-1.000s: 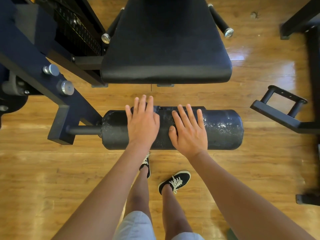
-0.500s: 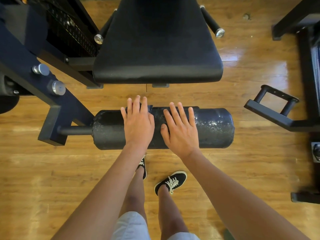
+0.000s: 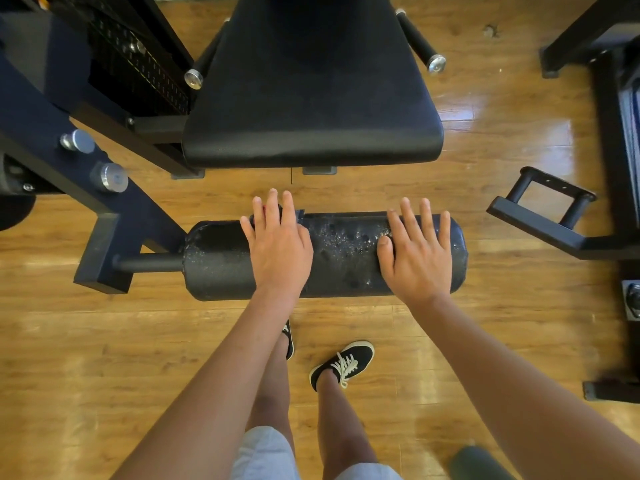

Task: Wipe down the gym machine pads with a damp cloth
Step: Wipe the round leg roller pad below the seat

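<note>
The black roller pad [image 3: 346, 252] lies crosswise in the middle of the frame, just above the wooden floor [image 3: 104, 341], its skin pitted and speckled with droplets between the two hands. The left hand [image 3: 280, 249] lies flat on the pad left of centre, fingers straight and close together, pressing on a dark cloth [image 3: 300, 216]; only a small edge of it peeks out by the fingertips. The right hand [image 3: 419, 252] lies flat on the pad's right end, fingers spread, holding nothing. Toward the top of the frame, a strip of floor away from the roller, is the black seat pad [image 3: 311, 98], with a chrome-capped handle [image 3: 420, 41] beside it at the upper right. The dark machine frame [image 3: 52, 133] fills the upper left and carries the roller on a short bar. Below the pad, a black shoe [image 3: 346, 363] with white laces stands on the floor.
</note>
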A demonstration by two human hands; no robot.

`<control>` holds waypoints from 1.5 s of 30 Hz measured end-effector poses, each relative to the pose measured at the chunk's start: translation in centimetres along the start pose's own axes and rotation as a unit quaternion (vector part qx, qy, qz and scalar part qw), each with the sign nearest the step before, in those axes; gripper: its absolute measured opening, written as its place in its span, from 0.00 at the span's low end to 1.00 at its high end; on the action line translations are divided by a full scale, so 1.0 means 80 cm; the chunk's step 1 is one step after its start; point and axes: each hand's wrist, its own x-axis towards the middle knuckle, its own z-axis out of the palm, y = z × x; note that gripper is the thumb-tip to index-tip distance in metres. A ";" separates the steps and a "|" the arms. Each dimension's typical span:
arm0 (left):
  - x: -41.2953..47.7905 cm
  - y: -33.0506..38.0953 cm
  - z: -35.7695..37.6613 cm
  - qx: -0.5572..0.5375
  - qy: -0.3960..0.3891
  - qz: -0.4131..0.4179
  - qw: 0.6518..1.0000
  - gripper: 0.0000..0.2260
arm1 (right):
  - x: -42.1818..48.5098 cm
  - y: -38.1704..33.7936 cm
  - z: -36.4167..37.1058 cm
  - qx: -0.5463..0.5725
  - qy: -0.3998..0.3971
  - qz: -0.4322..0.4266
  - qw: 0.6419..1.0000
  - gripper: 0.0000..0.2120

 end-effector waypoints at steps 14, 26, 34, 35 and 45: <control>0.001 0.013 0.005 -0.005 0.000 -0.002 1.000 0.26 | -0.001 0.001 0.002 0.007 0.021 0.002 1.000 0.28; 0.000 0.024 0.006 -0.013 -0.005 0.004 1.000 0.26 | -0.001 0.002 0.002 0.005 0.014 -0.001 1.000 0.29; -0.018 0.090 0.018 -0.046 -0.003 0.042 0.998 0.26 | -0.001 0.002 0.003 0.010 0.027 -0.006 1.000 0.28; -0.018 0.087 0.018 -0.049 -0.006 0.057 0.997 0.26 | -0.001 0.002 0.003 0.012 0.027 -0.005 1.000 0.28; 0.004 0.045 0.010 -0.036 -0.004 0.007 0.999 0.25 | -0.002 0.004 0.002 0.016 0.018 -0.005 1.000 0.28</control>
